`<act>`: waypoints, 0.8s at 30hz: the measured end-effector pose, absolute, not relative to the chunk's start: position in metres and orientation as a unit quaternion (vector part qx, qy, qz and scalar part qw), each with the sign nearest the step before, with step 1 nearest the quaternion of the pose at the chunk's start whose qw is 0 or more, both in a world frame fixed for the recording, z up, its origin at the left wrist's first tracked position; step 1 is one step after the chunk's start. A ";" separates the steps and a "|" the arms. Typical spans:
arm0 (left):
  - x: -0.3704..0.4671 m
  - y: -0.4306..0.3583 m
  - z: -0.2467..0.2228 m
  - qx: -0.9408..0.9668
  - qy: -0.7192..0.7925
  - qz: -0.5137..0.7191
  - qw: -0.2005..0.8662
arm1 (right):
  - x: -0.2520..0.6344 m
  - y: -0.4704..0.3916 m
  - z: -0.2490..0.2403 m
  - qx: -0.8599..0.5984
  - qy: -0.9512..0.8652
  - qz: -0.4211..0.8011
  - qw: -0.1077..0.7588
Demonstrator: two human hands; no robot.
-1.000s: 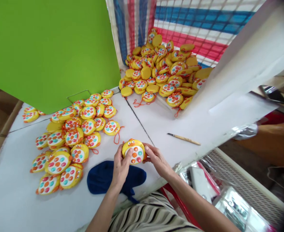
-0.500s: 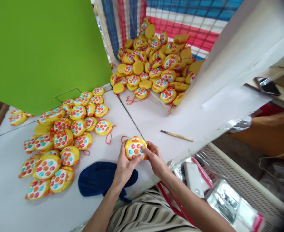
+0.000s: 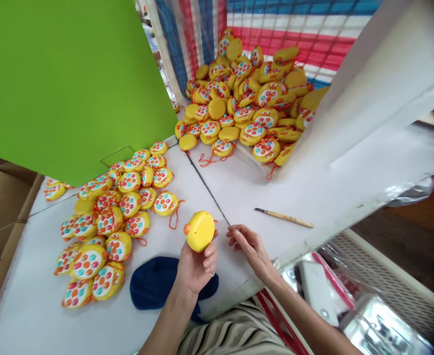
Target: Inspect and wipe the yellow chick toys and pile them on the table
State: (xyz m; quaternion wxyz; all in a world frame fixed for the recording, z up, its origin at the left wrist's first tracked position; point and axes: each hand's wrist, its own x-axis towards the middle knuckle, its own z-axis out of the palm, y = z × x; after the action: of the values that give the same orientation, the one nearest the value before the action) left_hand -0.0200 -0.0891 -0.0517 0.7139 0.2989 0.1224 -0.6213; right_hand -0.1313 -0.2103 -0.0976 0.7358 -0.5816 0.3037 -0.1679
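Note:
My left hand [image 3: 198,264] is closed around a yellow duck toy [image 3: 201,232], holding it above the white tabletop. The toy's plain yellow back faces me, with an orange knob at its left edge; its front is hidden. A bit of orange cord shows at its right side. To the right of the toy, apart from it, is my right hand [image 3: 249,249], fingers loosely bent and nothing visible in them. A dark blue cloth item [image 3: 153,283] lies beneath and left of my left hand. Right of my right hand lies a wooden-handled tool with a dark tip [image 3: 285,218].
Several duck toys with coloured dots [image 3: 108,222] cover the table's left side. A larger heap of them [image 3: 253,108] lies at the back by a striped sheet. A green panel [image 3: 76,88] stands at back left; a perforated white basket [image 3: 383,281] is at lower right.
The duck toy has been turned over, from its dotted front to its plain back. My right hand has let go of it and moved right. The whole view has shifted slightly.

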 end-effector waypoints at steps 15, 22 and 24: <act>-0.025 -0.096 -0.048 0.558 0.125 -0.556 0.603 | -0.126 -0.212 -0.053 -0.855 0.068 -0.179 0.482; -0.028 -0.050 -0.045 0.767 -0.155 -0.320 0.533 | -0.132 -0.199 -0.065 -0.769 0.164 -0.146 0.601; -0.031 -0.044 -0.048 0.778 -0.241 -0.265 0.516 | -0.136 -0.192 -0.068 -0.758 0.181 -0.135 0.612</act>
State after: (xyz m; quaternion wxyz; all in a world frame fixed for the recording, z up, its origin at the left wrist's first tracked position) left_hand -0.0314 -0.0443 -0.0478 0.5162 0.7777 -0.2414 -0.2655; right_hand -0.1357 -0.1924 -0.0684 0.6118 -0.7581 0.1805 -0.1354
